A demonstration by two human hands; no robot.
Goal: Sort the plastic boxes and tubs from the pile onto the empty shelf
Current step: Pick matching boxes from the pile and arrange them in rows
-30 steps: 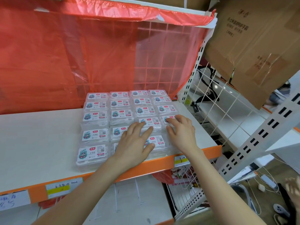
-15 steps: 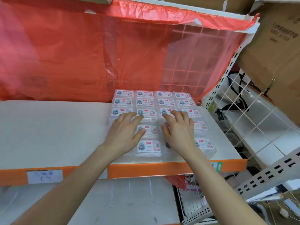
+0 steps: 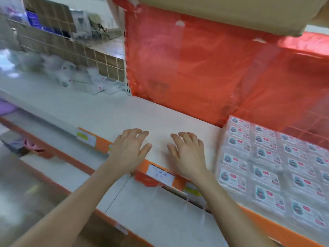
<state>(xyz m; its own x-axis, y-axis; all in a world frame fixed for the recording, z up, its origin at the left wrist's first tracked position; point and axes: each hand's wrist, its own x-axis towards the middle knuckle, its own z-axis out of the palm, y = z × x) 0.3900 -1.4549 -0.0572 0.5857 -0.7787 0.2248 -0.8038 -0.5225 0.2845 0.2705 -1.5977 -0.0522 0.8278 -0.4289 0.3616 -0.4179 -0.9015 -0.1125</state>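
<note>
Several clear plastic boxes with white labels lie in neat rows on the right part of the white shelf. A loose, blurred pile of clear plastic boxes lies on the neighbouring shelf at the far left. My left hand and my right hand hover over the bare shelf near its orange front edge, fingers spread and holding nothing. Both hands are left of the sorted rows and apart from them.
A red plastic sheet hangs behind the shelf. A cardboard box sits overhead. The orange shelf edge carries price tags. A lower white shelf runs beneath. A wire grid backs the left shelf.
Both hands have lifted off the sorted boxes and moved left over the bare shelf. The view has swung left, bringing the pile into sight.
</note>
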